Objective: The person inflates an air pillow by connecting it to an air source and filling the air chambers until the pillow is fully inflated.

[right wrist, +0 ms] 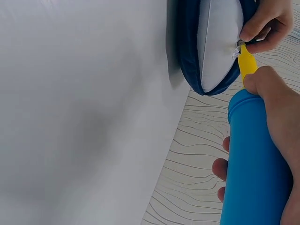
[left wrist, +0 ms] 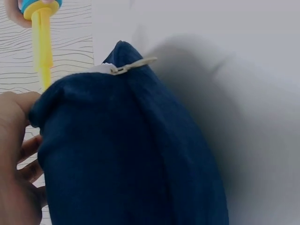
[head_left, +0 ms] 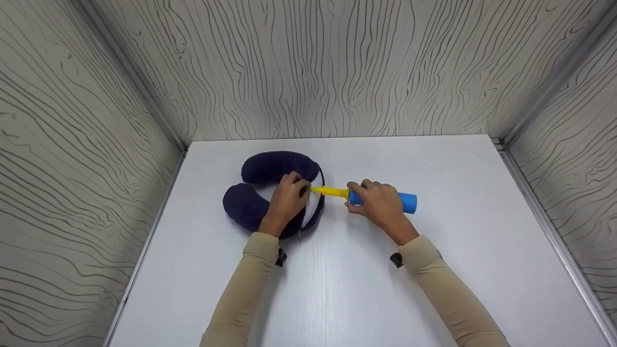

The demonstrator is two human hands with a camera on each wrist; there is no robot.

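A navy U-shaped neck pillow [head_left: 248, 207] lies left of centre on the table. Its cover is unzipped along the outer curve, baring a white inner bladder [right wrist: 218, 42]. My left hand [head_left: 288, 197] pinches the pillow's small clear valve [right wrist: 236, 50] between thumb and finger. A blue hand pump [head_left: 409, 203] lies in the grip of my right hand [head_left: 383, 205], fingers curled round its barrel. Its yellow nozzle [head_left: 332, 191] points left and its tip meets the valve; how deep it sits is hidden by my fingers. A zipper pull [left wrist: 136, 65] hangs at the opening's end.
The white table [head_left: 347, 289] reaches to a wood-grain patterned back wall [head_left: 337, 72]. Similar panels stand on the left and right, with metal edging [head_left: 554, 246] along the table's right side.
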